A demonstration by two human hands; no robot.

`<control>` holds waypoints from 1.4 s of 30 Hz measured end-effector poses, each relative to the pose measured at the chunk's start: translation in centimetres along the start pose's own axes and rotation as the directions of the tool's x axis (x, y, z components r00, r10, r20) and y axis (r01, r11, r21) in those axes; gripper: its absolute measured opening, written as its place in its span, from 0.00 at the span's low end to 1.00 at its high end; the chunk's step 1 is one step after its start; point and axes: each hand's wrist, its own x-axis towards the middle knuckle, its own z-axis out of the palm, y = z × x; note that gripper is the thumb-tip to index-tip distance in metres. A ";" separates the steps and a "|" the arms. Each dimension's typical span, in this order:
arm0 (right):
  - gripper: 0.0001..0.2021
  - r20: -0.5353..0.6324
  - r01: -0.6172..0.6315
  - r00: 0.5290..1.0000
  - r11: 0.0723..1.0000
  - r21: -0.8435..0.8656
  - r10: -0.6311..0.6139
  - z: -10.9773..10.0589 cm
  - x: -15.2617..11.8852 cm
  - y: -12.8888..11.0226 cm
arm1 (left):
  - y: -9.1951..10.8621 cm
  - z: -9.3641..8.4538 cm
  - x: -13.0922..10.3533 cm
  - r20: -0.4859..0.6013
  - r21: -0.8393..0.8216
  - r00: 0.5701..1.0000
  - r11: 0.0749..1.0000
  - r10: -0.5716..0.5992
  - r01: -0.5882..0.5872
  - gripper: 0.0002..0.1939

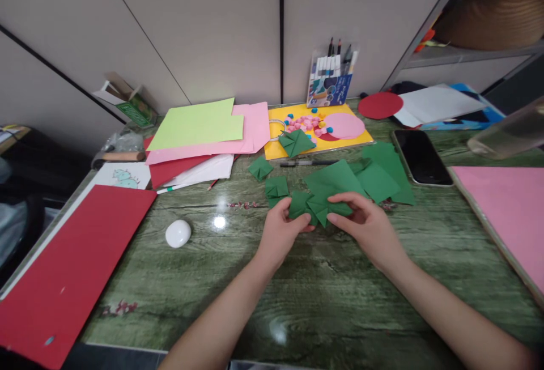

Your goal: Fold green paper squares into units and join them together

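Note:
Folded green paper (pixel 319 207) is held between my two hands just above the table. My left hand (pixel 284 227) pinches its left side, thumb on top. On the right side, my right hand (pixel 364 224) grips it between thumb and fingers. Behind it lie a green sheet (pixel 334 177) and more green pieces (pixel 377 180). Smaller folded green shapes (pixel 260 168) rest to the left, one of them (pixel 296 142) on a yellow sheet (pixel 276 147).
Around stand or lie a phone (pixel 421 157), a marker box (pixel 329 89), a white round object (pixel 178 234), red card (pixel 85 262), lime paper (pixel 195 126) and a pink pad (pixel 505 205). A clear cylinder (pixel 508 132) is at the right.

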 end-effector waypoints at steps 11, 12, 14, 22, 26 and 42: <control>0.25 0.045 -0.112 0.993 0.984 0.140 0.107 1.1 -0.3 0.2 | -0.8 0.0 0.0 -0.012 0.093 1.000 0.996 0.008 -0.007 0.14; 0.23 0.066 -0.135 0.990 0.981 0.137 0.127 1.1 -0.3 0.2 | -0.9 -0.1 0.1 -0.024 0.109 0.999 0.994 0.023 -0.020 0.14; 0.16 0.138 -0.185 0.976 0.976 0.115 0.168 1.2 -0.4 0.1 | -1.1 -0.1 0.1 -0.040 0.159 0.997 0.986 0.061 -0.054 0.12; 0.13 0.102 -0.164 0.979 0.979 -0.119 0.176 1.2 -0.7 -0.8 | -0.7 0.2 -0.5 -0.108 0.380 0.982 0.919 0.157 -0.105 0.07; 0.14 0.062 -0.163 0.984 0.984 -0.076 0.168 1.5 -0.7 -0.3 | -0.4 0.4 -0.6 -0.131 0.424 0.968 0.895 0.215 -0.141 0.06; 0.14 0.024 -0.140 0.990 0.990 0.020 0.140 1.2 0.1 0.3 | -1.1 0.2 0.1 -0.083 -0.086 0.995 0.994 0.056 -0.064 0.12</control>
